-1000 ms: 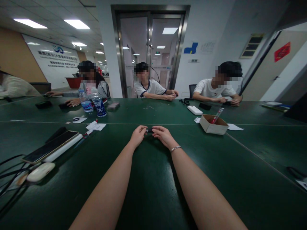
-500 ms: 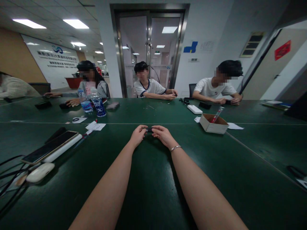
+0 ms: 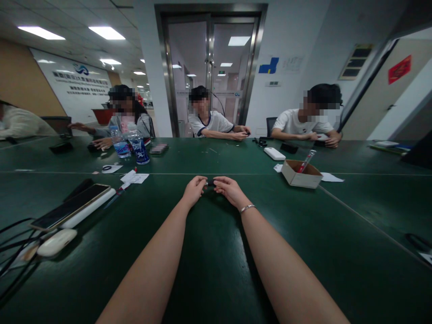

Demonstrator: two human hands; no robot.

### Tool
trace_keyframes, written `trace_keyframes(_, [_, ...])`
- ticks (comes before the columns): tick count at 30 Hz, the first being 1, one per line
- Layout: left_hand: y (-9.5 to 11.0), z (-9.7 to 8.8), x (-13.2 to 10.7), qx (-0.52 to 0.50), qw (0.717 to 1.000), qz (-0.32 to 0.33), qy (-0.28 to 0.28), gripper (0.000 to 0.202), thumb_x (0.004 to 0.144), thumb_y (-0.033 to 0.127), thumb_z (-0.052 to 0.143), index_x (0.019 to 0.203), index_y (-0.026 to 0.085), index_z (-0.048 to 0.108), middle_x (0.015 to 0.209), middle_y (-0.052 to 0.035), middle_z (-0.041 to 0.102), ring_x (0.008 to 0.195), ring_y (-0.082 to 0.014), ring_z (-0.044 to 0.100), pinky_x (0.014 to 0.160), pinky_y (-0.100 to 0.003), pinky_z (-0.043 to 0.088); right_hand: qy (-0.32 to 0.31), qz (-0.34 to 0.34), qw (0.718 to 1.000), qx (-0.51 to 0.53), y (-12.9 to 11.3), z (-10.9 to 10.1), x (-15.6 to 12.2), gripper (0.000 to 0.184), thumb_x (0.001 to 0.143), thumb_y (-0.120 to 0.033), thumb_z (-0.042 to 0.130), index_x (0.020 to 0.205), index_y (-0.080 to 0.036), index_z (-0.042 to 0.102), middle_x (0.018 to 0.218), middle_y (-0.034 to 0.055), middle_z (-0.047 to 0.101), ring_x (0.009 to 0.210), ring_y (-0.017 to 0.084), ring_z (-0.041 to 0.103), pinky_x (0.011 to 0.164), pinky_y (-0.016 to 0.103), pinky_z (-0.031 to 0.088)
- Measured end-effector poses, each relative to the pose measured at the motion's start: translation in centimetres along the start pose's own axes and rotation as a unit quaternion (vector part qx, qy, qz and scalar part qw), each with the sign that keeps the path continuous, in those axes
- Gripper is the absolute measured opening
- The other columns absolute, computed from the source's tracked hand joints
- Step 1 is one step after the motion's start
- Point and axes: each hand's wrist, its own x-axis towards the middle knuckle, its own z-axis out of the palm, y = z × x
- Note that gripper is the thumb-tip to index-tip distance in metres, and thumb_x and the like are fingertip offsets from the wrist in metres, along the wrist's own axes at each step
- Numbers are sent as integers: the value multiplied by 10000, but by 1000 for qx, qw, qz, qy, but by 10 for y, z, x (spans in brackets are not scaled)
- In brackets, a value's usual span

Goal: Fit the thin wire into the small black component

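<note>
Both my arms reach forward over the green table. Between my hands is a small dark object with a shiny bit at its left end; its kind is too small to make out. My left hand pinches near the shiny left end with thumb and fingers. My right hand, with a bracelet on the wrist, is closed around the dark right end. The fingers hide part of the object.
At left lie a phone, a white case and black cables. Two water bottles stand farther off. An open box sits at right, near a white power bank. Several people sit across and along the table.
My hands and the small object stay almost still; the shiny end shows slightly more. The person at far left has lifted a hand from the table.
</note>
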Motion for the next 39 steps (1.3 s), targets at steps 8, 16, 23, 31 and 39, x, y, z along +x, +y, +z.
trace_keyframes(8, [0, -2, -1, 9, 999, 47, 20, 301, 745, 204, 585, 1040, 159, 623, 968, -78, 612, 675, -121, 559, 492, -185, 420, 3, 0, 1000, 0, 0, -1, 0, 241, 657, -123, 797, 866, -125, 676, 699, 34, 654, 581, 105, 621, 486, 155, 480])
trace_keyframes(16, [-2, -5, 1, -44, 993, 107, 13, 307, 677, 169, 659, 982, 148, 627, 978, -88, 648, 857, -177, 617, 761, -296, 502, 10, 10, 1000, 5, -3, 1, -1, 202, 682, -93, 757, 859, -122, 663, 681, 32, 656, 566, 103, 624, 488, 151, 486])
trace_keyframes(23, [-2, -5, 2, -48, 993, 104, 14, 306, 670, 209, 674, 966, 144, 631, 964, -87, 646, 864, -181, 607, 751, -287, 485, 3, 8, 1000, 5, -3, 1, -2, 235, 671, -108, 772, 873, -134, 653, 671, 24, 645, 585, 112, 630, 494, 154, 490])
trace_keyframes(31, [-4, 0, 3, -25, 999, 33, -1, 298, 862, 355, 450, 1009, 140, 594, 597, 7, 528, 489, -91, 459, 465, -189, 340, -41, 1, 999, 5, -1, -2, -1, 289, 637, -104, 781, 893, -160, 661, 777, 34, 661, 609, 102, 624, 561, 182, 529])
trace_keyframes(39, [-2, 1, 2, -25, 999, 29, -2, 286, 859, 326, 422, 999, 148, 597, 562, 16, 510, 468, -92, 446, 459, -187, 337, -60, -6, 998, 2, 1, -3, 0, 324, 599, -110, 786, 887, -173, 653, 810, 22, 650, 649, 107, 624, 603, 200, 537])
